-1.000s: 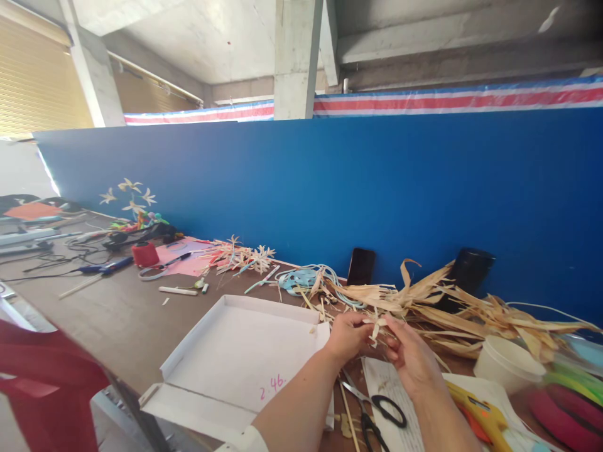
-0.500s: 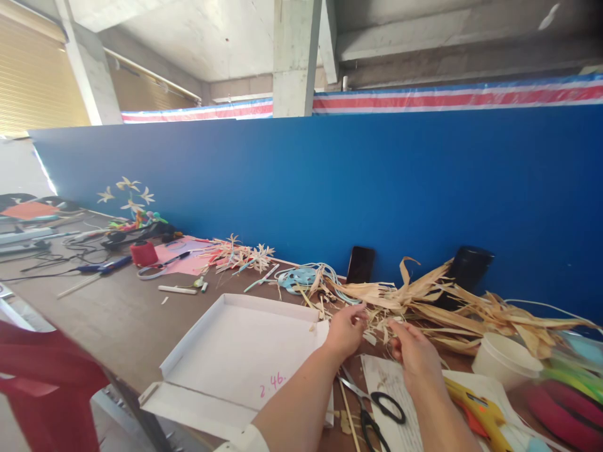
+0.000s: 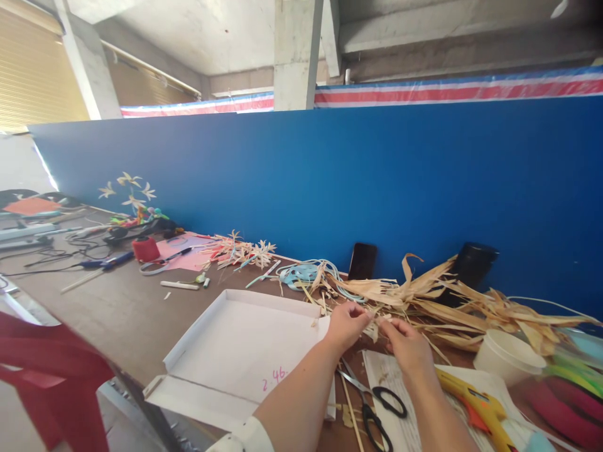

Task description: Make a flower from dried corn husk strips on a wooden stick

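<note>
My left hand [image 3: 347,325] is closed in a pinch at the right edge of a white cardboard box lid [image 3: 245,342]. Close beside it, my right hand [image 3: 409,346] pinches too, the fingertips of both nearly meeting. Whatever they hold is too small to make out. Right behind the fingers, pale scraps lie among long dried corn husks [image 3: 424,292]. Black-handled scissors [image 3: 389,402] rest below, between my forearms, partly on a written sheet of paper [image 3: 377,370]. A yellow glue gun [image 3: 485,405] lies to the right of my right forearm.
A white cup [image 3: 509,356] stands at the right. Against the blue partition [image 3: 264,176] lean a phone [image 3: 362,261] and a dark object [image 3: 473,267]. Blue strips [image 3: 301,275], husk flowers [image 3: 259,252], a red thread spool [image 3: 146,249] and cables lie further left. A thin stick [image 3: 349,408] lies near the scissors.
My two hands have drawn closer, so their fingertips nearly meet. The left fingers now reach further right. The view has shifted slightly.
</note>
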`<state>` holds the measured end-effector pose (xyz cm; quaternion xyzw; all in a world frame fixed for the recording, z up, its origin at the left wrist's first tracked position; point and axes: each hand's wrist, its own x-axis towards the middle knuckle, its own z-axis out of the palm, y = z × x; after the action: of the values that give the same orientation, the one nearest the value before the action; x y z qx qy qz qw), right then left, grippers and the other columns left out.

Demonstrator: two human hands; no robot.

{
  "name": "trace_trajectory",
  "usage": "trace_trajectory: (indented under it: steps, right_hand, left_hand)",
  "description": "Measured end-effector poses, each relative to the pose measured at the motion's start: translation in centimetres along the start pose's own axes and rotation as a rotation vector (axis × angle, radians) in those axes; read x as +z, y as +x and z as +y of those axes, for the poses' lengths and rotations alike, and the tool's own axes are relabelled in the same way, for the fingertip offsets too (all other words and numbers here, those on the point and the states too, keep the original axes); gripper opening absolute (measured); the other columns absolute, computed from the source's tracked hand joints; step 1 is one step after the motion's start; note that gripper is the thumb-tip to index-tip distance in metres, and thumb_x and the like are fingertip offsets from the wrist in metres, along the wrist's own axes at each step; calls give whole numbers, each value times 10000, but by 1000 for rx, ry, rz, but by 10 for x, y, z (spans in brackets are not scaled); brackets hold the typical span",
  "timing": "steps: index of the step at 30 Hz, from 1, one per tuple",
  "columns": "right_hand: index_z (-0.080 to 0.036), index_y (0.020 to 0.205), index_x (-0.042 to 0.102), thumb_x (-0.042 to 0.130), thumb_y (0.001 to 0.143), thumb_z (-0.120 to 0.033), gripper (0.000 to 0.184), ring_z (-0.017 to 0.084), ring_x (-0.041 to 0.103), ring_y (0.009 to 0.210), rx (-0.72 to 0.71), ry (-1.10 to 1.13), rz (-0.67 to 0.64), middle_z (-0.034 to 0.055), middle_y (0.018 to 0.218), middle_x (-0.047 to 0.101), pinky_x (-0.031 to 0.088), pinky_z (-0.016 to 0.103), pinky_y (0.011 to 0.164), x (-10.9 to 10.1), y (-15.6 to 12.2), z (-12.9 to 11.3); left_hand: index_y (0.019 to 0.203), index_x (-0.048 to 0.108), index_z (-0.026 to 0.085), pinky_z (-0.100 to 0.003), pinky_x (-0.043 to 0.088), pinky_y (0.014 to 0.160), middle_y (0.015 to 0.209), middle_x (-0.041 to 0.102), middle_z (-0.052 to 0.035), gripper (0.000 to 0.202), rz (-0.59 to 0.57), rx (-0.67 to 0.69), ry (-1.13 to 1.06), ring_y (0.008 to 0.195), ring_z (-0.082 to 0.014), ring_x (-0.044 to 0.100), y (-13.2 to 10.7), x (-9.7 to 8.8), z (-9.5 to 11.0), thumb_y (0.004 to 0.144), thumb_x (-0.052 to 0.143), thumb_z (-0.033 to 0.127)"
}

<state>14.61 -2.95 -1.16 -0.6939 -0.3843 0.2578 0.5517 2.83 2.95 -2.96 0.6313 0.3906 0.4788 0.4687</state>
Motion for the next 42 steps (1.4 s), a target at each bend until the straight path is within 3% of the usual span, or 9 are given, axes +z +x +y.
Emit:
trace_trajectory:
  steps: [6,17,24,32,42]
  right_hand:
    - [-200,694,641,711,547,-428,281,198,612,726,112,210,11,8,640,659,444,225,514,7,-1,4]
    - [-189,722,631,762,519,-337,283,142,610,660,195,429,-29,-12,644,665,464,188,509,8,-2,3]
    - [-168,736,628,773,511,-307,301,146,617,634,207,481,-29,7,643,660,474,194,504,8,-1,3]
    - [-167,743,626,774,519,-305,302,128,609,626,222,495,-28,6,643,653,473,177,498,7,0,5]
    - [-170,740,631,778,501,-273,299,119,604,608,246,513,-8,-10,623,650,468,168,486,8,0,2]
  left_hand:
    - [670,602,126,-191,403,506,573,544,10,244,-16,-79,-159,521,-85,477,3,1,-2,646,624,369]
    - [615,535,129,-235,473,515,552,516,23,288,-39,-158,-424,487,-86,495,2,4,0,571,687,370]
    - [609,535,129,-225,449,486,535,526,19,299,-29,-181,-476,472,-94,510,3,4,1,555,706,369]
    - [592,529,127,-250,468,529,526,533,18,361,-35,-239,-563,479,-94,511,2,4,3,487,752,390]
    - [608,540,122,-294,498,595,536,544,9,350,-57,-235,-627,515,-110,541,5,6,-5,510,754,381]
